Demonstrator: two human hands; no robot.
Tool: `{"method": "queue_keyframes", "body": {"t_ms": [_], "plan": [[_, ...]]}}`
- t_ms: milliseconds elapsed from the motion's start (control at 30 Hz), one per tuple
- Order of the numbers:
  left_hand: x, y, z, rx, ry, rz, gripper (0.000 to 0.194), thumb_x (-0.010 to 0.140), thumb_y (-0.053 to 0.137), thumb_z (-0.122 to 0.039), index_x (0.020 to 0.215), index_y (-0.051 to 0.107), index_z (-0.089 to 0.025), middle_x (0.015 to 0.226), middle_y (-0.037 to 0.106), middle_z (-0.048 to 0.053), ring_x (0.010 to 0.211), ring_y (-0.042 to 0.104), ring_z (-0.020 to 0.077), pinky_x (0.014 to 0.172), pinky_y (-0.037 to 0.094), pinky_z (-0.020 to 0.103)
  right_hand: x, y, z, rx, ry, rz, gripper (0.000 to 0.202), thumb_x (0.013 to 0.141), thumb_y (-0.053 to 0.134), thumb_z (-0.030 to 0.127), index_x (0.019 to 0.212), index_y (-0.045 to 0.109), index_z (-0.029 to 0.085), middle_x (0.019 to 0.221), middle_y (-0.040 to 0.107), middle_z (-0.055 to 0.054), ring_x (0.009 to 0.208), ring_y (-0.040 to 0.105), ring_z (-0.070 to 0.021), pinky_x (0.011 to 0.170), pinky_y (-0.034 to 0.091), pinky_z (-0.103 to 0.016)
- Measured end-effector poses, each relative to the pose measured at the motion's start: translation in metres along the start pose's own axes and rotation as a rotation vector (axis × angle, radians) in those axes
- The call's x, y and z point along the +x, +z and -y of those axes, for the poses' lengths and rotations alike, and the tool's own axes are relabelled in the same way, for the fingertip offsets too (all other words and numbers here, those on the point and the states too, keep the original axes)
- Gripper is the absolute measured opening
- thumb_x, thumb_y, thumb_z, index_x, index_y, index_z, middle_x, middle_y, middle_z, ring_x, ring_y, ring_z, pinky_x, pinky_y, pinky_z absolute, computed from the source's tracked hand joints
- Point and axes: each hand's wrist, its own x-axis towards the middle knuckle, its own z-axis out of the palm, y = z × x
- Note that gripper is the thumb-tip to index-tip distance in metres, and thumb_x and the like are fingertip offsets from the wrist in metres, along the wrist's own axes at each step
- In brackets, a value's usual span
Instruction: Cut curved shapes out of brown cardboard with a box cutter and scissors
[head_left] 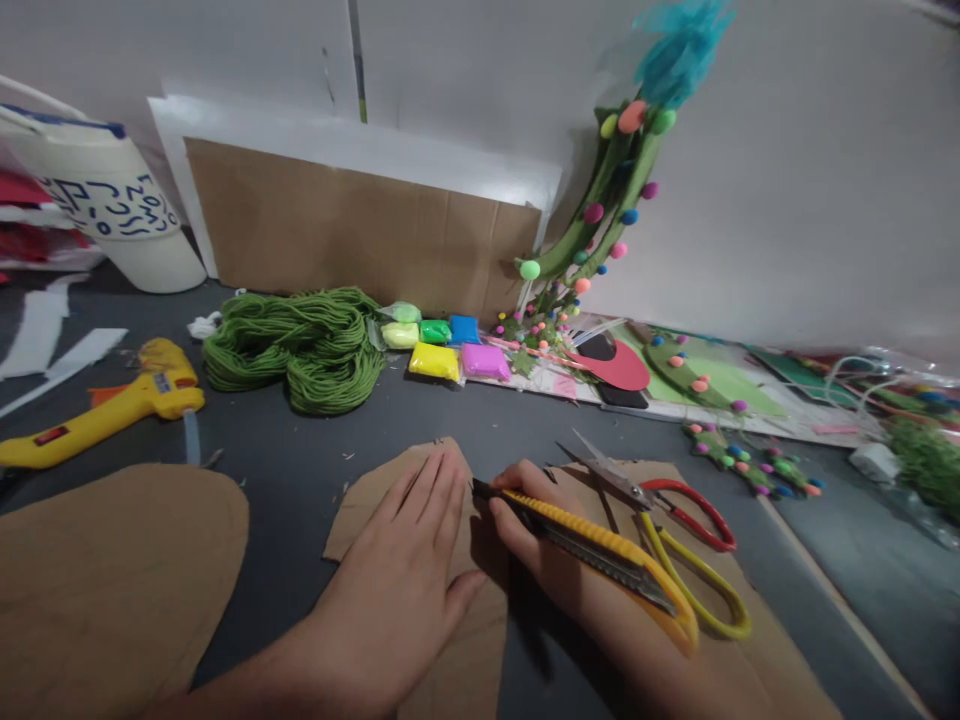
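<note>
A piece of brown cardboard (469, 640) lies on the dark table in the centre. Flat on top of it rests my left hand (405, 570), fingers stretched out and holding nothing. My right hand (540, 540) grips a yellow box cutter (600, 550) just to the right of my left fingertips. The dark blade end touches or sits just above the cardboard's right edge. Scissors (643, 495) with one red and one yellow handle lie open beyond my right hand, on another cardboard piece (757, 640).
A rounded cardboard piece (120, 570) and a yellow glue gun (112, 410) are at the left. Behind lie green cord (300, 345), coloured clay packets (435, 362) and a red paper shape (619, 367). A white bucket (120, 210) stands back left; pompom-covered green decorations (600, 220) stand against the wall.
</note>
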Motion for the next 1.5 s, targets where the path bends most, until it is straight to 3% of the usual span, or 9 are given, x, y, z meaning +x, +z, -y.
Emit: {"method": "queue_keyframes", "body": {"t_ms": [267,433,600,800,1067,1500], "plan": [[0.0001,0.0023,-0.0024,0.075,0.024,0.005,0.074,0.081,0.056,-0.045,0.137,0.045,0.002,0.148,0.037,0.026,0.139,0.031,0.0346,0.115,0.010,0.045,-0.0030,-0.0028,-0.0008,-0.001,-0.065,-0.010,0.005,0.084,0.052,0.021,0.079,0.053,0.022,0.061,0.055,0.005,0.054,0.051,-0.0112,0.052,0.037,-0.021],[0.0000,0.0012,-0.0028,0.072,0.023,0.007,0.072,0.081,0.056,-0.043,0.136,0.046,0.002,0.147,0.037,0.026,0.139,0.031,0.0348,0.116,0.007,0.045,-0.0046,-0.0007,0.0002,-0.008,-0.060,-0.015,0.005,0.083,0.052,0.021,0.078,0.052,0.022,0.061,0.056,0.005,0.054,0.052,-0.0114,0.052,0.038,-0.021],[-0.0001,-0.0013,-0.0025,0.022,0.013,0.016,0.068,0.090,0.042,-0.047,0.137,0.045,0.002,0.148,0.037,0.024,0.140,0.031,0.0334,0.115,0.009,0.044,-0.0034,0.0034,0.0013,0.000,-0.004,-0.031,0.006,0.084,0.050,0.021,0.078,0.050,0.023,0.059,0.053,0.005,0.053,0.050,-0.0117,0.051,0.038,-0.021],[0.0018,-0.0013,-0.0031,0.084,0.030,0.023,0.075,0.081,0.057,-0.045,0.137,0.044,0.003,0.148,0.035,0.027,0.139,0.031,0.0355,0.115,0.014,0.046,-0.0038,-0.0009,0.0029,0.001,-0.027,-0.022,0.006,0.084,0.051,0.022,0.077,0.051,0.023,0.059,0.054,0.005,0.054,0.051,-0.0125,0.052,0.039,-0.022],[0.0019,-0.0049,-0.0031,0.050,0.026,0.072,0.071,0.083,0.053,-0.041,0.138,0.043,0.003,0.148,0.034,0.025,0.139,0.032,0.0351,0.112,0.025,0.046,-0.0055,0.0014,-0.0001,-0.015,-0.048,-0.016,0.005,0.084,0.052,0.020,0.079,0.051,0.022,0.060,0.053,0.006,0.054,0.050,-0.0114,0.052,0.038,-0.021],[0.0009,-0.0040,-0.0024,0.062,0.018,0.083,0.073,0.084,0.051,-0.042,0.140,0.040,0.002,0.150,0.032,0.025,0.141,0.028,0.0339,0.112,0.026,0.045,-0.0081,-0.0028,0.0007,-0.032,-0.066,-0.027,0.005,0.084,0.052,0.020,0.080,0.052,0.023,0.061,0.055,0.005,0.054,0.052,-0.0120,0.053,0.039,-0.022]]}}
